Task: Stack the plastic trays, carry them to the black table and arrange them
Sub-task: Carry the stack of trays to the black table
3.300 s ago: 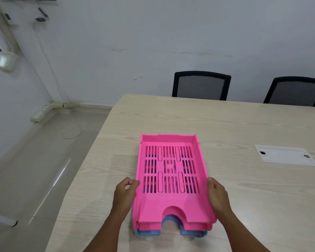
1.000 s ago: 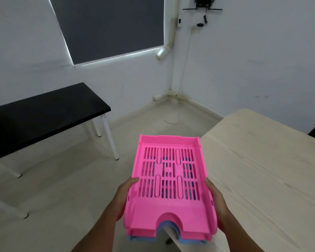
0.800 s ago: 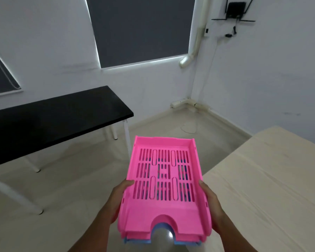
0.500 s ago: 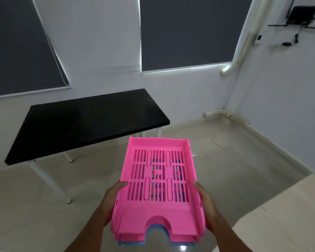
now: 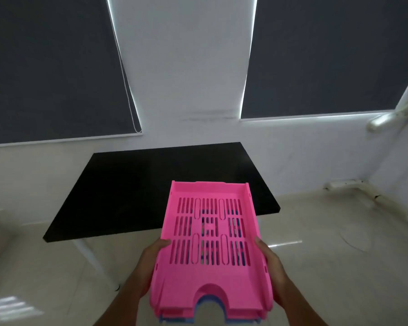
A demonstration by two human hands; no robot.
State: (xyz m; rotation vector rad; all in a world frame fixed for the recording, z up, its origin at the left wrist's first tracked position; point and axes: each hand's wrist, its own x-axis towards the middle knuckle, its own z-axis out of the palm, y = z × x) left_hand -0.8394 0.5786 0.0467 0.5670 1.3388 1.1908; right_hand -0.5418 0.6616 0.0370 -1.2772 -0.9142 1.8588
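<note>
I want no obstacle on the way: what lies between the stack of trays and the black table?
Nothing shows: in the head view the stack of trays already overlaps the black table.

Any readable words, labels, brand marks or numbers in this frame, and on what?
None can be read. The pink tray, the blue tray beneath it, the black table and the window blinds show no print or labels.

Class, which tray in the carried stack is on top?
The pink tray, slotted floor fully visible. The blue tray only peeks out beneath its front notch. Both hands grip the stack's sides.
</note>
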